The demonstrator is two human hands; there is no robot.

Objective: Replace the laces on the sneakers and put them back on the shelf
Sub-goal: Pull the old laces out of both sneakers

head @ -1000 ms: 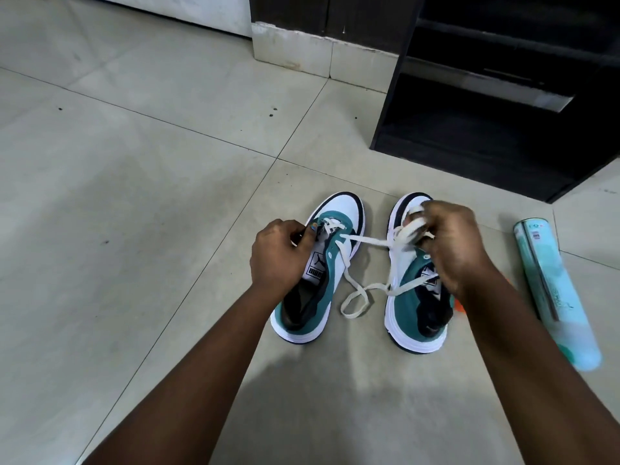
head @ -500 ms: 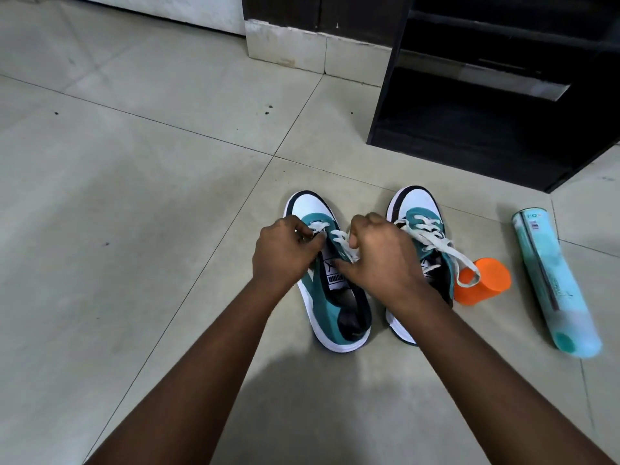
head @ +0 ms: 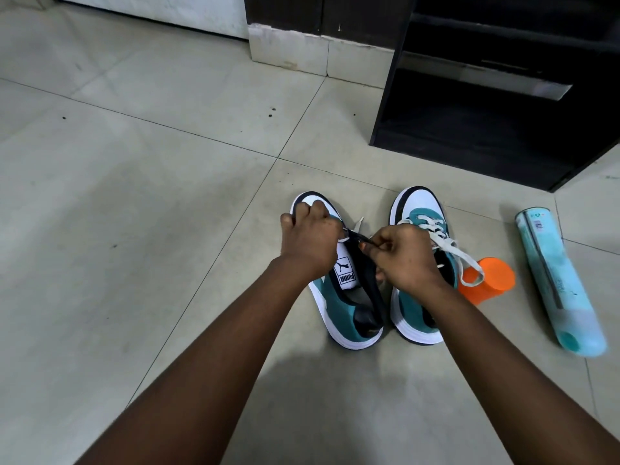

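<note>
Under both hands (head: pixel 355 246), left sneaker (head: pixel 349 307)

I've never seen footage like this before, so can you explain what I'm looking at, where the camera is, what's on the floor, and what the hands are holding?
There is no machine here: a person wears a camera on the head, looking down at their own arms. The left hand and right hand both pinch a lace over the left sneaker, which stands on the tiled floor. Beside it is the right sneaker, already threaded with a white lace. Further right lie an orange cup and a pale teal bottle, both on their sides. Behind is a dark shelf.
</note>
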